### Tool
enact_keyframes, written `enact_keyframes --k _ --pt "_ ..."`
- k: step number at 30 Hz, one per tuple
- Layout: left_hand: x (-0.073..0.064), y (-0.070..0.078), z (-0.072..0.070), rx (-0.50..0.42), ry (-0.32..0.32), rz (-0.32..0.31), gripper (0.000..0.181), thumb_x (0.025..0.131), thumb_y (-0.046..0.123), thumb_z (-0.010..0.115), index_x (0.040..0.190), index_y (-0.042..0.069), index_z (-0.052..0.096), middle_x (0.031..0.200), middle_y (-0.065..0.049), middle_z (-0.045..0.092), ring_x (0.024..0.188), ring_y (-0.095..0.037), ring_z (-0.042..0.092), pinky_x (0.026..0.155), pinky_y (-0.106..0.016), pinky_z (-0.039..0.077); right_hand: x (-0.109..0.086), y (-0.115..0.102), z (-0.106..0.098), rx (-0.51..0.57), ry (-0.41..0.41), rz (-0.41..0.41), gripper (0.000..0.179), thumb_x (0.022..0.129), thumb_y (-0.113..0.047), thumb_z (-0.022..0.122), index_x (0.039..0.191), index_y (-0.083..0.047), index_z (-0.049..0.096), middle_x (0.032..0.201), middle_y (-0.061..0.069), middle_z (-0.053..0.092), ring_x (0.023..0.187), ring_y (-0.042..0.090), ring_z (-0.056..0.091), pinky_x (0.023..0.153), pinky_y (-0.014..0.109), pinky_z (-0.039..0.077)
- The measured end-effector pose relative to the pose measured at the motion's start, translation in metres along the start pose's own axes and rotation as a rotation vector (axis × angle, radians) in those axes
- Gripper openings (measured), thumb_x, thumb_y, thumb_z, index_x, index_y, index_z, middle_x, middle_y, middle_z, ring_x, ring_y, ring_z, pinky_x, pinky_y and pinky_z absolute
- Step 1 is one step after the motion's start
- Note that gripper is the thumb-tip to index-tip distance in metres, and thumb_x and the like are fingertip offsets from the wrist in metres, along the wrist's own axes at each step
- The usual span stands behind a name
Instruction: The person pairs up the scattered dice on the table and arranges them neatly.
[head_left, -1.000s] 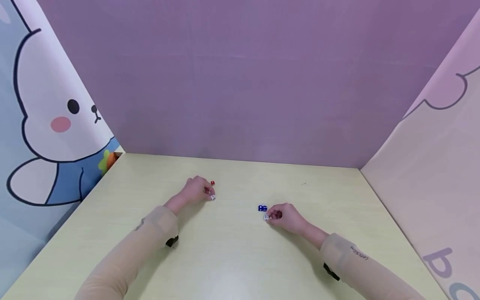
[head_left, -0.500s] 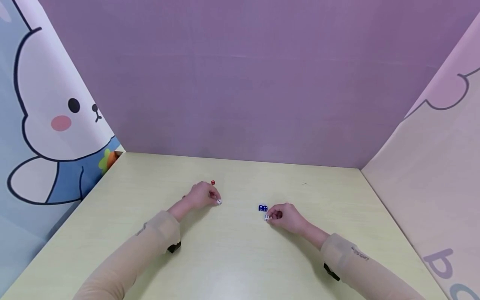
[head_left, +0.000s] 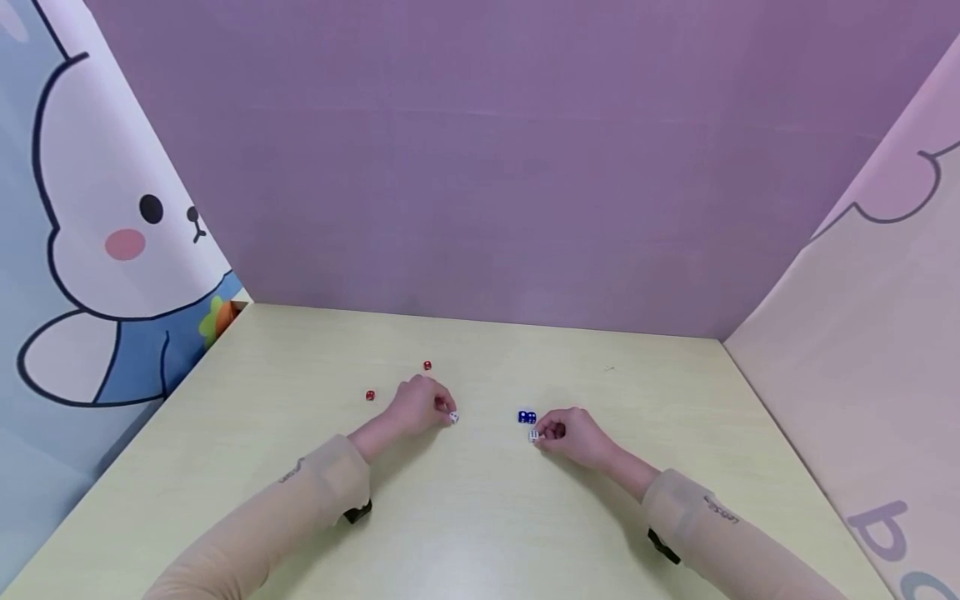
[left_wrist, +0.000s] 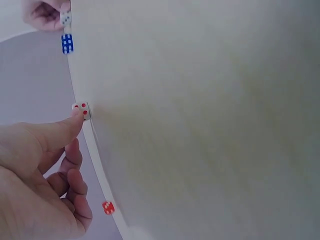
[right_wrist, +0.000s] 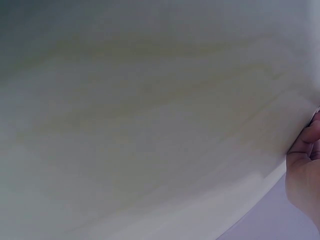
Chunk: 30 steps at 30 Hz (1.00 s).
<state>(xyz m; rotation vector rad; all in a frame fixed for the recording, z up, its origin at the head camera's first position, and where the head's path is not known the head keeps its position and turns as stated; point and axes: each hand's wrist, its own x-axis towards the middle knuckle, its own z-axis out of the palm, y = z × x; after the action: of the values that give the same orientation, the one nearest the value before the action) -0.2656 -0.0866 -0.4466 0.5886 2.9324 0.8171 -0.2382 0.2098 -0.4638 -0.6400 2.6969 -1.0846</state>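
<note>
My left hand (head_left: 422,407) pinches a white die (head_left: 453,417) between thumb and fingers, close over the table. In the left wrist view that die (left_wrist: 81,110) shows red pips, with my thumb on its near face. My right hand (head_left: 576,435) pinches another white die (head_left: 534,435) at the table, just in front of two blue dice (head_left: 527,417) that sit side by side. One red die (head_left: 370,395) lies left of my left hand, and a second red die (head_left: 427,365) lies behind it. The right wrist view shows only part of my right hand (right_wrist: 304,155).
The pale wooden table (head_left: 465,517) spreads out under both arms. A purple panel (head_left: 480,167) rises along its back edge. Printed panels stand at the left (head_left: 97,217) and right (head_left: 885,350) sides.
My left hand has carried its white die rightward and nearer to me, toward the blue dice. The left red die, hidden before, now shows. My right hand has stayed in place.
</note>
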Motion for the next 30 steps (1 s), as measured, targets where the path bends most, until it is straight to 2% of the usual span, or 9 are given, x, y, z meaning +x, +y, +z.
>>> enact_keyframes --k 5,11,16,23,30 --pt "-0.004 0.010 0.006 -0.009 0.002 0.009 0.012 0.071 0.020 0.082 0.074 0.023 0.071 0.065 0.015 0.058 0.069 -0.005 0.050 0.081 -0.044 0.039 0.000 0.000 0.000 -0.005 0.002 -0.004 0.010 0.079 -0.007 0.074 0.088 -0.008 0.069 0.071 -0.004 0.058 0.063 0.006 0.049 0.056 0.017 0.043" --pt "-0.007 0.018 0.013 -0.069 0.000 0.023 0.010 0.071 0.018 0.081 0.075 0.019 0.071 0.061 0.014 0.058 0.065 -0.006 0.050 0.083 -0.048 0.039 -0.001 -0.002 0.000 -0.001 0.000 0.011 0.010 0.080 -0.006 0.073 0.088 -0.008 0.069 0.071 -0.004 0.058 0.064 0.006 0.049 0.056 0.017 0.043" --pt "-0.007 0.024 0.019 -0.145 -0.029 -0.027 0.009 0.073 0.017 0.080 0.076 0.018 0.071 0.061 0.013 0.058 0.060 -0.005 0.050 0.087 -0.047 0.038 -0.001 -0.003 -0.001 0.004 -0.002 0.006 0.010 0.080 -0.006 0.073 0.089 -0.007 0.069 0.071 -0.003 0.057 0.064 0.007 0.048 0.056 0.017 0.042" --pt "-0.004 0.038 0.026 -0.210 -0.041 -0.085 0.010 0.073 0.017 0.080 0.077 0.016 0.071 0.064 0.009 0.060 0.060 -0.007 0.051 0.079 -0.035 0.038 -0.001 -0.001 0.000 0.001 -0.003 -0.004 0.010 0.080 -0.006 0.073 0.090 -0.008 0.069 0.071 -0.003 0.056 0.064 0.008 0.048 0.056 0.018 0.042" --pt "-0.002 0.053 0.037 -0.208 -0.027 -0.087 0.012 0.071 0.020 0.081 0.077 0.018 0.071 0.065 0.011 0.061 0.063 -0.006 0.053 0.089 -0.045 0.039 0.000 0.002 0.001 -0.005 -0.003 -0.013 0.011 0.081 -0.008 0.072 0.090 -0.010 0.068 0.072 -0.004 0.057 0.065 0.008 0.049 0.057 0.019 0.044"
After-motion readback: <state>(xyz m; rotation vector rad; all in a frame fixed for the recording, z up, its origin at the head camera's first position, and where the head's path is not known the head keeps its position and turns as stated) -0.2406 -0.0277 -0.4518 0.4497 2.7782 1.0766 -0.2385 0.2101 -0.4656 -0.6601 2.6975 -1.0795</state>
